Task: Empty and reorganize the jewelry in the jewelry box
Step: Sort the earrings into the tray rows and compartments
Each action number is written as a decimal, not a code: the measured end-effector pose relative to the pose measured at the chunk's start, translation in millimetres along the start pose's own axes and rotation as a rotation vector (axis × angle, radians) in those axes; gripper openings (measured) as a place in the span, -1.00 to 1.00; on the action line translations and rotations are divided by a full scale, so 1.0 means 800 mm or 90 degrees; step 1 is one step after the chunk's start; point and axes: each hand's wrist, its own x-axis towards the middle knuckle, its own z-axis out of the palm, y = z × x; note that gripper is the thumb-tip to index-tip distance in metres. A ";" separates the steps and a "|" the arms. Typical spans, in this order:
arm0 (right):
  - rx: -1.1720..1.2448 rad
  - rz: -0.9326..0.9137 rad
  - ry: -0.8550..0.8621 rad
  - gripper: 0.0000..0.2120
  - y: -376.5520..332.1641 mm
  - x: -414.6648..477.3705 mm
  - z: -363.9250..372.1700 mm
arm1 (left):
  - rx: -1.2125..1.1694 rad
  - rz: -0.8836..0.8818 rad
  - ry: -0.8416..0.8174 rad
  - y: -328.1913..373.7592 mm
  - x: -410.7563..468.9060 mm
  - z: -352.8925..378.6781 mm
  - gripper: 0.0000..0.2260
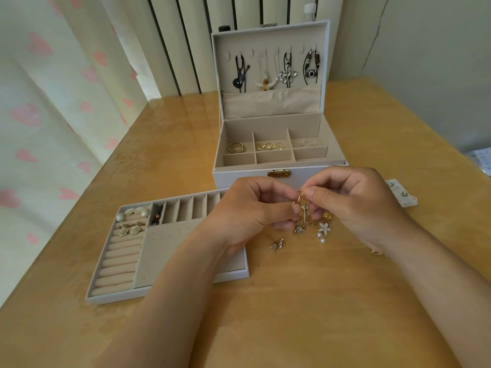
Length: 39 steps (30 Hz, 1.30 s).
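A white jewelry box (239, 176) stands open at the table's middle, with several necklaces (285, 73) hung in its lid and gold rings (269, 146) in its back compartments. Its removable tray (111, 290) lies to the left and holds two cream flower earrings (128, 230). In front of the box my left hand (247, 216) and my right hand (356, 203) meet and together pinch a small gold hoop earring (299, 199). Below them a loose pile of earrings (318, 229) lies on the table.
The wooden table (292, 314) runs to a curtain with pink hearts (53, 115) on the left. A small white card with studs (401, 193) lies to the right of my right hand. A stray earring pair (276, 244) sits beside the tray.
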 end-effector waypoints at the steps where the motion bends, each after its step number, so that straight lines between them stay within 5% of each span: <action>1: 0.001 -0.003 0.018 -0.81 0.001 0.000 0.001 | -0.016 -0.004 0.005 0.000 0.000 -0.001 -0.85; 11: 0.014 -0.062 0.136 -0.83 0.001 -0.001 0.020 | -0.174 -0.081 0.041 0.011 -0.002 -0.007 -0.87; 25: 0.141 -0.010 0.079 -0.87 -0.004 -0.002 0.028 | -0.179 -0.089 0.007 0.009 0.000 -0.012 -0.76; 31: 0.087 0.041 0.065 -0.71 0.000 -0.001 0.025 | -0.177 -0.058 0.021 0.011 0.000 -0.015 -0.84; 39: -0.101 0.026 0.082 -0.83 -0.018 -0.008 0.047 | 0.014 -0.031 0.055 0.035 -0.016 -0.041 -0.84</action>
